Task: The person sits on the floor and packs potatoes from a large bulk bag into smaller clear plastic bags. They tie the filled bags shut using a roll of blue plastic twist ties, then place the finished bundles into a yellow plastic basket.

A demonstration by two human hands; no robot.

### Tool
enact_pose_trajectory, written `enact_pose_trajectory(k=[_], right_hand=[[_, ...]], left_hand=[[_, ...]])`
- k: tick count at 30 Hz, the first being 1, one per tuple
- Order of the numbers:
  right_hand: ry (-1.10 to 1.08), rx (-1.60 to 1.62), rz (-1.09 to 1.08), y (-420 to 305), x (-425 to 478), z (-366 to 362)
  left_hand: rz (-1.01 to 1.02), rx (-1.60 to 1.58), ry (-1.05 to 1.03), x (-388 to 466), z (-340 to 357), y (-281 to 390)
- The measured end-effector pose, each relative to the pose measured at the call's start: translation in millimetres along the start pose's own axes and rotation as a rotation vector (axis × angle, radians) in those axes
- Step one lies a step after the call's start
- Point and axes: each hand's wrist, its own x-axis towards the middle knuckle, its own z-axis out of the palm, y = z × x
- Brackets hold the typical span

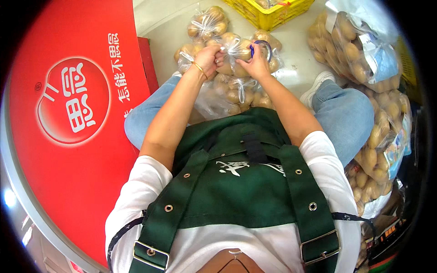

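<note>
Before me on the floor, a clear plastic bag of potatoes [227, 68] has its neck gathered and tied in white strips. My left hand [211, 60] pinches one end of that tie between thumb and fingers. A blue-rimmed ring [269, 51], seemingly a roll of tape, is hooked in the fingers of my right hand [256, 64]. The right thumb reaches toward the tied neck; whether it touches the plastic is unclear. Another tied bag of potatoes [235, 91] lies closer to my lap, and one more tied bag [208, 25] lies beyond my hands.
A yellow plastic crate [269, 17] stands at the far side. Large clear sacks of potatoes [351, 51] are piled on my right. To my left is a big red panel [75, 177] bearing writing. My bent legs [344, 116] flank the bags on the pale floor [290, 58].
</note>
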Motion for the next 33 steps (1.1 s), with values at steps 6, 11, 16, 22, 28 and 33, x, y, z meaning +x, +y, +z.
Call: enact_pose_trajectory(k=[6, 11, 16, 22, 28, 33], right_hand=[[-0.186, -0.263, -0.147, -30.1, 5.5, -2.7], [-0.011, -0.151, -0.151, -18.0, 20.9, 22.4], [-0.085, -0.085, -0.061, -25.5, 25.8, 15.9], [-0.074, 0.151, -0.141, -19.4, 19.6, 20.1], [0.076, 0.234, -0.325, -50.3, 9.6, 12.6], [-0.299, -0.208, -0.606, -69.0, -32.9, 0.4]], left_hand=[[0.009, 0.458, 0.041, -4.2, 12.6, -6.8], [-0.004, 0.133, -0.025, 1.8, -5.4, -15.0], [-0.009, 0.136, -0.055, -2.0, -4.0, -11.3], [-0.013, 0.223, -0.064, -5.5, -2.1, -9.8], [-0.328, 0.041, -0.095, -1.1, -27.5, -30.5], [-0.382, -0.250, -0.091, 28.0, -30.8, -50.5]])
